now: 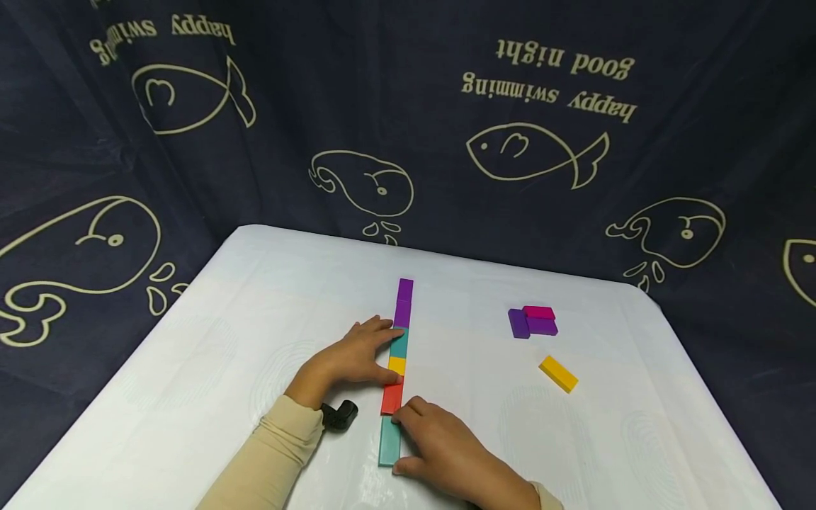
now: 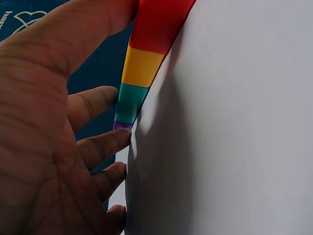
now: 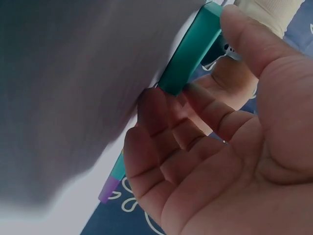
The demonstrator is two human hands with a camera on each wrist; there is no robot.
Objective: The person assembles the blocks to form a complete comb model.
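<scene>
A straight row of coloured blocks runs away from me: two purple blocks (image 1: 404, 303) at the far end, then a teal block (image 1: 399, 343), a yellow block (image 1: 397, 365), a red block (image 1: 392, 400) and a nearest teal block (image 1: 389, 443). My left hand (image 1: 357, 354) lies along the row's left side, fingers spread. Its thumb touches the red block near the yellow one, and its index finger reaches the farther teal block. My right hand (image 1: 446, 450) holds the nearest teal block (image 3: 188, 54) by its ends between thumb and index finger. A narrow gap separates that block from the red one.
On the right of the white table (image 1: 637, 340) lie a violet block (image 1: 518, 324), a purple block (image 1: 542, 326) and a magenta block (image 1: 539, 312), grouped together. A loose yellow block (image 1: 558, 374) lies nearer. A dark patterned cloth (image 1: 433, 92) hangs behind the table.
</scene>
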